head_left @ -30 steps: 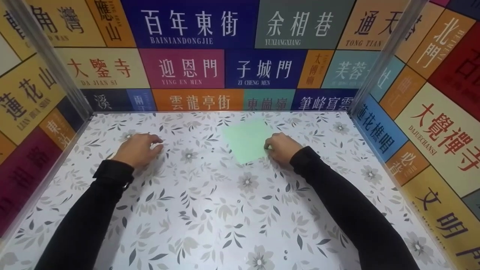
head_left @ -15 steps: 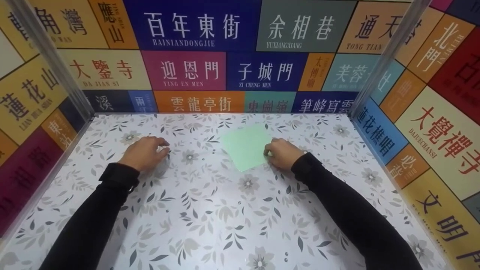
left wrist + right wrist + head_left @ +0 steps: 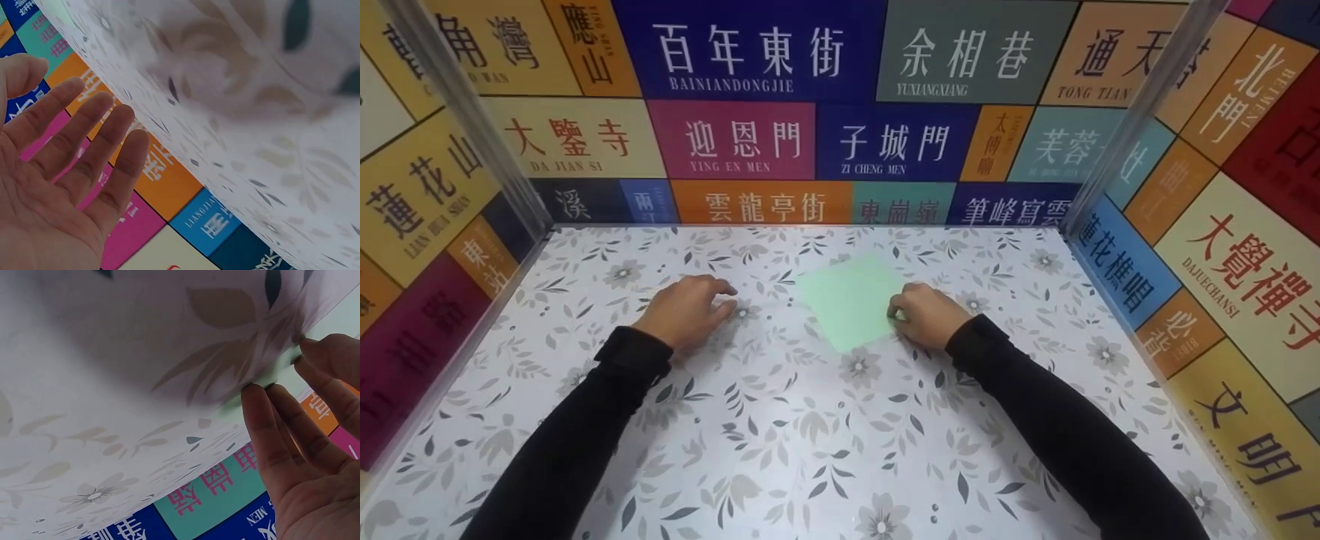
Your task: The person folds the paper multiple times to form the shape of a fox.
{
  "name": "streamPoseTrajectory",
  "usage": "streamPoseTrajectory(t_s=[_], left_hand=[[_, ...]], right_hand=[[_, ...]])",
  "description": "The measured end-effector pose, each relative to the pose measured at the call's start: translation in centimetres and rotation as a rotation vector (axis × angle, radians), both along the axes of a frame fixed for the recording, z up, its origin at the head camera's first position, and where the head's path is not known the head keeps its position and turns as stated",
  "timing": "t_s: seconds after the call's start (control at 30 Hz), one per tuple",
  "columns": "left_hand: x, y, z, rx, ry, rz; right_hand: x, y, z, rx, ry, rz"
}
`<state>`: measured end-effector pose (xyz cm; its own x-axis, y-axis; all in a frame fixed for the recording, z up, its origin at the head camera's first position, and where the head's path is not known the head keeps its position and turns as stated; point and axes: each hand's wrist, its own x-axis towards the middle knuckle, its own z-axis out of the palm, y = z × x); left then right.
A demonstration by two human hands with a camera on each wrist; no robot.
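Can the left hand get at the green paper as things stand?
Probably yes: in the head view no object shows between the left hand and the green paper, and the right hand is at the paper's other side.

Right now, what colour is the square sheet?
The sheet is pale green; clearest in the head view.

Matt paper sheet, smooth faintly glossy tabletop, matt cloth sleeves.
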<state>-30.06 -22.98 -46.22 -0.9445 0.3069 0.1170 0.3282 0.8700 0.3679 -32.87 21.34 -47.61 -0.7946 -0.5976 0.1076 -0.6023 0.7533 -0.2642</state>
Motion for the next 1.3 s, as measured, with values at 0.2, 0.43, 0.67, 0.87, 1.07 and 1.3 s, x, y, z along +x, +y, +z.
streamPoseTrajectory(t_s=[0.2, 0.43, 0.67, 0.87, 1.07, 1.3], left_hand=[[0.2, 3.0, -0.4, -0.001, 0.047, -0.067], [0.7, 6.1, -0.7, -0.029, 0.057, -0.127], [0.8, 8.3, -1.3, -0.03, 0.073, -0.19], [1.0, 9.7, -2.3, -0.024, 0.067, -0.223], [1.2, 10.9, -3.0, -0.018, 0.025, -0.251], [1.1, 11.6, -2.9, -0.037, 0.024, -0.272]], right_hand=[[0.7, -0.1, 0.0, -0.026, 0.013, 0.026], [1.1, -0.4, 0.0, -0.028, 0.019, 0.045], [1.5, -0.7, -0.2, -0.036, -0.008, 0.026], [2.5, -1.2, -0.2, -0.056, -0.015, 0.038], [3.5, -1.5, -0.4, -0.058, 0.006, 0.063], [4.0, -1.3, -0.3, -0.062, -0.018, 0.072]])
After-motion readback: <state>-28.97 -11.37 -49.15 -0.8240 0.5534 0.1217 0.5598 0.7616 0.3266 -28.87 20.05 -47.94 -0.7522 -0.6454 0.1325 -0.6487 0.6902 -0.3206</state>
